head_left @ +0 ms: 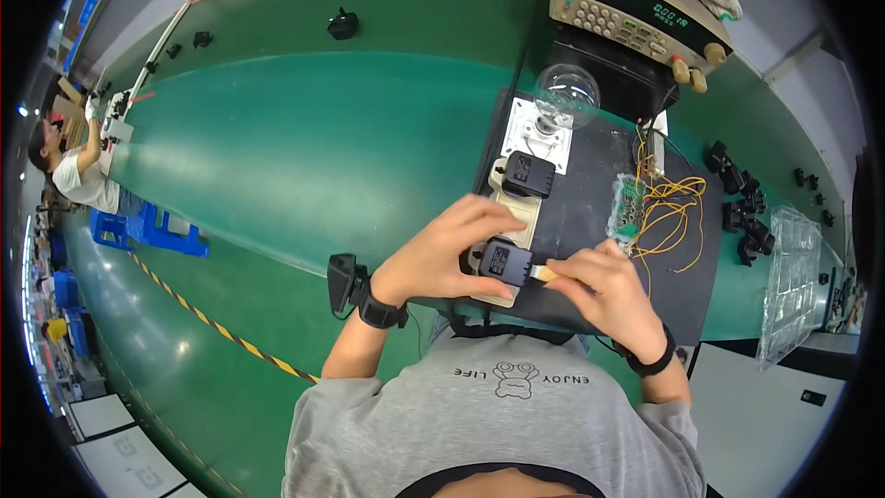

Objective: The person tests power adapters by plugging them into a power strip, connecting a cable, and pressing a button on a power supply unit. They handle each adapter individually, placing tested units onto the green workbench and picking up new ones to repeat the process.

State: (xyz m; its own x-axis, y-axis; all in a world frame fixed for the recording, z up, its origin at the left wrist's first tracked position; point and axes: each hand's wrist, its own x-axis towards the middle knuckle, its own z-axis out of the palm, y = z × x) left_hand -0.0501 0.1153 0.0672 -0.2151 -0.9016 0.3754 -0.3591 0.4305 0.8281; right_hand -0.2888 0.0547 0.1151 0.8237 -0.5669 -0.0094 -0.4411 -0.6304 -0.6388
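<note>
My left hand (444, 252) is curved around a black power adapter (504, 262), its thumb along the near edge and its fingers at the far edge. The adapter sits on a cream power strip (520, 209). My right hand (599, 283) pinches a USB plug (544, 272) with a pale orange grip, its metal end at the adapter's right side. Whether the metal end is partly inside the adapter, I cannot tell. A second black adapter (529, 173) sits farther up the strip.
A clear glass bulb (567, 97) stands on a white plate beyond the strip. Right are a green circuit board (628, 207), yellow wires (679, 207), black adapters (743, 212) and a clear plastic tray (791, 281). A bench meter (636, 14) stands behind. Far left, another person (88, 166) works.
</note>
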